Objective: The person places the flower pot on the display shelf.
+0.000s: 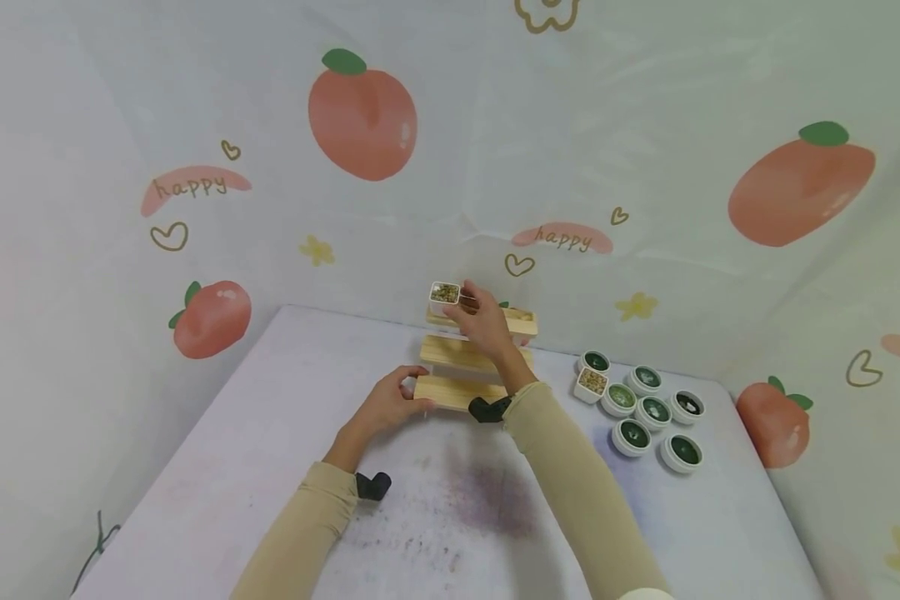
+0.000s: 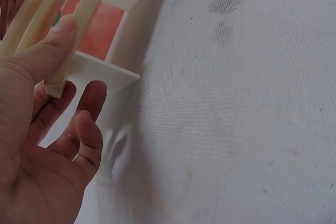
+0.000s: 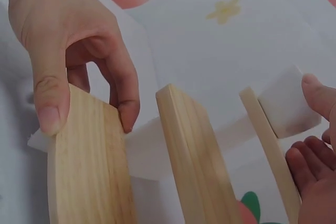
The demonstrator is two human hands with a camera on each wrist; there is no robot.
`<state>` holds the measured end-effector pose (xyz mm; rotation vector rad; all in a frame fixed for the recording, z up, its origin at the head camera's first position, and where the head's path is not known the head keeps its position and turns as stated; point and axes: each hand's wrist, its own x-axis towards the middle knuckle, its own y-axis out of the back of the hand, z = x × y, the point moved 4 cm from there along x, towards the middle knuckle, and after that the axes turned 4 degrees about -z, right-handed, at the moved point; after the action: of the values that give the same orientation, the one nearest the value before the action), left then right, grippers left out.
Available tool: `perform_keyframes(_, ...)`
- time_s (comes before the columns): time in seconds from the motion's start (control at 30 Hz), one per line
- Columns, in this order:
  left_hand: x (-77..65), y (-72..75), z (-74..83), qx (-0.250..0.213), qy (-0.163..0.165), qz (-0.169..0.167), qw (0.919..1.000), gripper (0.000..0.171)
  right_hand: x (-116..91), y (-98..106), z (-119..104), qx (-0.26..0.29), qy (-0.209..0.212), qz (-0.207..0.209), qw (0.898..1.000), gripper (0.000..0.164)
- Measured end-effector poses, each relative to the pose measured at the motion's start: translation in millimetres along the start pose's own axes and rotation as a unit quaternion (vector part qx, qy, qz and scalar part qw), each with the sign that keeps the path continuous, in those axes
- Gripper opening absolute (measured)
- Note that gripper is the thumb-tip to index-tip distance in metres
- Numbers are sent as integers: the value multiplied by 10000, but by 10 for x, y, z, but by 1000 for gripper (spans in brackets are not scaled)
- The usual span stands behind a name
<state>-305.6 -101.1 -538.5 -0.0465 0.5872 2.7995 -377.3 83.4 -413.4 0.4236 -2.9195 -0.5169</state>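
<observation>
A three-tier wooden shelf rack (image 1: pixel 457 392) with white side supports stands on the table near the back wall. My left hand (image 1: pixel 390 400) grips the left end of its lowest board, the thumb and fingers on either side of the wood in the left wrist view. At the left end of the top board, my right hand (image 1: pixel 483 321) holds a small square white pot (image 1: pixel 445 294) filled with greenish-brown bits. In the right wrist view the pot (image 3: pixel 291 100) is against the top board (image 3: pixel 270 150); whether its weight rests there, I cannot tell.
Right of the rack stand several round white pots (image 1: pixel 655 412) with dark or green contents. Among them is another square white pot (image 1: pixel 591 383) with similar bits. A white wall cloth (image 1: pixel 390 242) printed with fruit hangs behind the table (image 1: pixel 270 417).
</observation>
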Motion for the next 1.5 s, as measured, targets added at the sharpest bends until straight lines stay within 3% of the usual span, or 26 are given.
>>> perform_keyframes(0.17,26,-42,-14,-15,30,-101,9999,69,-116,146,43,-3,-157,25,9999,77)
perform_keyframes(0.3,23,-36,2,34,43,-22,10000,68,-208,261,68,99,-61,41,9999,76)
perform_keyframes(0.5,-6,-19,14,185,98,-2,9998,66,-330,423,164,-174,140,108,9997,75)
perform_keyframes(0.87,8,-38,-7,326,43,-52,9994,69,-595,765,345,-486,324,650,9962,66)
perform_keyframes(1.13,26,0,-11,391,79,49,9992,69,-792,1073,528,-402,-122,935,9947,65)
perform_keyframes(1.5,14,5,18,435,227,27,9988,68,-1089,1401,833,-1094,-594,1389,9825,66)
